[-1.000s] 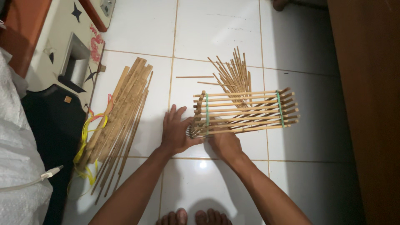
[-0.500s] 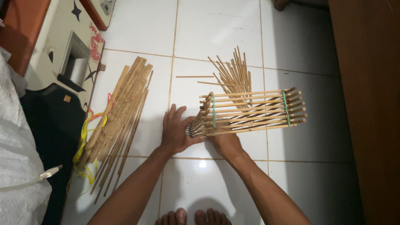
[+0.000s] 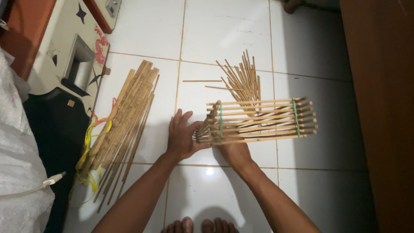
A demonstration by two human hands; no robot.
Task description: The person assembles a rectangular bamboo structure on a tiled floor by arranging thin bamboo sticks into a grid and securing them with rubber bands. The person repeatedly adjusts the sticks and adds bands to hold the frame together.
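Stick frame [image 3: 258, 121] lies on its side on the white tiled floor [image 3: 224, 34], long axis running left-right, just ahead of both hands. Thin bamboo sticks form its sides, bound by two green bands: one near the left end, one near the right. Left end of the sticks tapers together; right end is splayed open.

Wooden panel [image 3: 379, 108] runs down the right edge of view. White sack [image 3: 17, 172] sits at far left, with a white cable across it. A cream board with dark star marks [image 3: 56, 64] lies upper left, next to a dark patch of floor.

Bundle of flat bamboo slats [image 3: 123, 116] lies diagonally left of the hands, well apart from the frame, yellow cord [image 3: 90, 138] tangled at its lower end. Loose fan of thin sticks [image 3: 243, 80] lies behind the frame, touching or passing under it, can't tell which. Two single sticks lie just left of the fan.

Left hand [image 3: 181, 137]: fingers spread, palm flat on the tile, fingertips against the tapered left end of the frame. Right hand [image 3: 235, 152]: under the frame's near edge, fingers hidden by the sticks, so its grip can't be told.

Bare toes [image 3: 202, 225] at bottom edge.
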